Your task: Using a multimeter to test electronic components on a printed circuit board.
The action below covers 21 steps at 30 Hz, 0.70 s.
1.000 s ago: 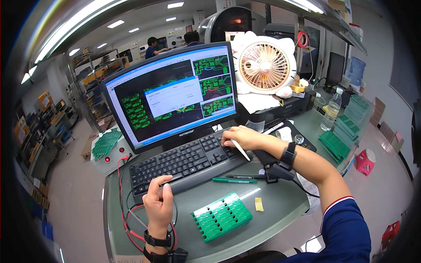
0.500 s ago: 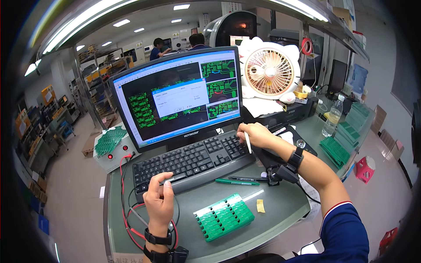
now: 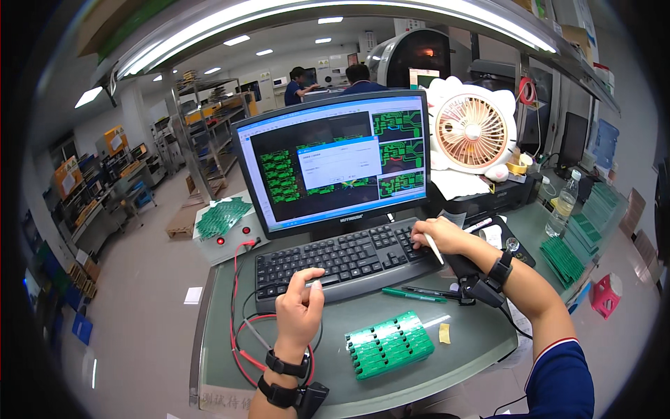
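My left hand [image 3: 297, 311] is over the front left edge of the black keyboard [image 3: 349, 255], thumb and forefinger apart, nothing seen in it. My right hand [image 3: 444, 236] rests at the number pad and holds a slim white pen-like stick [image 3: 433, 248], pointing down toward me. Behind the keyboard stands a monitor [image 3: 335, 211] showing green circuit layouts and a pale dialog box. Nearer me on the table lies a block of stacked green circuit boards [image 3: 391, 345]. Beside it are a green pen [image 3: 413, 295] and a small yellow paper piece [image 3: 444, 334].
Red and black test leads [image 3: 234, 328] run along the table's left side from a white box [image 3: 230, 243] topped with green boards. At right stand a cat-shaped fan [image 3: 472, 131], a clear bottle [image 3: 562, 204] and more green boards [image 3: 562, 261]. Two people sit at the back.
The whole view has shifted, so the scene sits further right in the picture. Both hands stay at the same parts of the keyboard, and the white stick is still held.
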### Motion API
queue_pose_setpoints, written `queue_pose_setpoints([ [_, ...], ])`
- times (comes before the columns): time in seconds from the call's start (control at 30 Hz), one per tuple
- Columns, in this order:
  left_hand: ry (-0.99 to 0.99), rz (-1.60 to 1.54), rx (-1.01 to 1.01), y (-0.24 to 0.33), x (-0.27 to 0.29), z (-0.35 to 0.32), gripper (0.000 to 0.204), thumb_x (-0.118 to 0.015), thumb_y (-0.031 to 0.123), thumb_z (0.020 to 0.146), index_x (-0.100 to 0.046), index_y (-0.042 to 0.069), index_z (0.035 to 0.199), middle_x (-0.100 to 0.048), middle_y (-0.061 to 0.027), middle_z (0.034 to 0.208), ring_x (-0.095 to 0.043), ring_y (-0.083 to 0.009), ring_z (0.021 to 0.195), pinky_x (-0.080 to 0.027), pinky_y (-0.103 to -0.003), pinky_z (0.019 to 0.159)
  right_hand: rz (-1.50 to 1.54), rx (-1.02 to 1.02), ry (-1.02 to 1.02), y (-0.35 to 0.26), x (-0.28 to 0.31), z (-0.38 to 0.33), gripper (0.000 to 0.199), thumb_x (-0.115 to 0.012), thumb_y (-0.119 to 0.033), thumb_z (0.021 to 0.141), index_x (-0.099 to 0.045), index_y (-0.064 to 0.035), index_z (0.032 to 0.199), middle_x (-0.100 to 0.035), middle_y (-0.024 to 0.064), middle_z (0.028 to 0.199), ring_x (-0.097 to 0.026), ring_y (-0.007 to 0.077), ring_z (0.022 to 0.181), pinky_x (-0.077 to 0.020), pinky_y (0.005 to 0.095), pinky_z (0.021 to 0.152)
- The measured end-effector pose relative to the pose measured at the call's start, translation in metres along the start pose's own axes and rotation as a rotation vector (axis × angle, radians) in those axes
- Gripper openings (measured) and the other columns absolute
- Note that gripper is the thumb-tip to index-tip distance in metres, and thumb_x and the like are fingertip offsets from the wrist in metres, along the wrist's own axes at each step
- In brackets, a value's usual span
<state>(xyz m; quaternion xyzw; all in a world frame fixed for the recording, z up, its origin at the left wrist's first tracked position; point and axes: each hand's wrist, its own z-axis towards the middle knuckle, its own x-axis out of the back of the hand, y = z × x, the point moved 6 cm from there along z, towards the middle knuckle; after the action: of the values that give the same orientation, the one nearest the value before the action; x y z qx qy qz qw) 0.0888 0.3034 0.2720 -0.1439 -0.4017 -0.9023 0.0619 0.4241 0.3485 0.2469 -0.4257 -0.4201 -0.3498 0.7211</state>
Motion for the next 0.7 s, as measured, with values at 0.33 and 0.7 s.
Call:
queue_pose_setpoints([
  [0.33, -0.24, 0.555, 0.257, -0.004, 0.024, 0.002, 0.027, -0.057, 0.033, 0.091, -0.063, 0.01, 0.105, -0.067, -0.0068, 0.071, -0.067, -0.0292, 0.071, -0.051, -0.042, 0.065, -0.075, -0.375, -0.026, 0.023, 0.016, -0.033, 0.023, -0.057, -0.03, 0.093, -0.064, -0.0096, 0.101, -0.071, 0.0145, 0.085, -0.068, 0.0352, 0.085, -0.0519, 0.0435, 0.076],
  [0.7, -0.35, 1.273, 0.067, -0.042, 0.077, -0.09, 0.035, -0.065, 0.02, 0.069, -0.057, 0.005, 0.099, -0.054, -0.0126, 0.092, -0.06, -0.0296, 0.088, -0.054, -0.04, 0.059, 0.194, -0.075, -0.137, -0.103, 0.031, -0.05, 0.027, -0.059, -0.029, 0.092, -0.059, -0.0058, 0.105, -0.068, 0.0175, 0.09, -0.066, 0.0353, 0.087, -0.0509, 0.0407, 0.077],
])
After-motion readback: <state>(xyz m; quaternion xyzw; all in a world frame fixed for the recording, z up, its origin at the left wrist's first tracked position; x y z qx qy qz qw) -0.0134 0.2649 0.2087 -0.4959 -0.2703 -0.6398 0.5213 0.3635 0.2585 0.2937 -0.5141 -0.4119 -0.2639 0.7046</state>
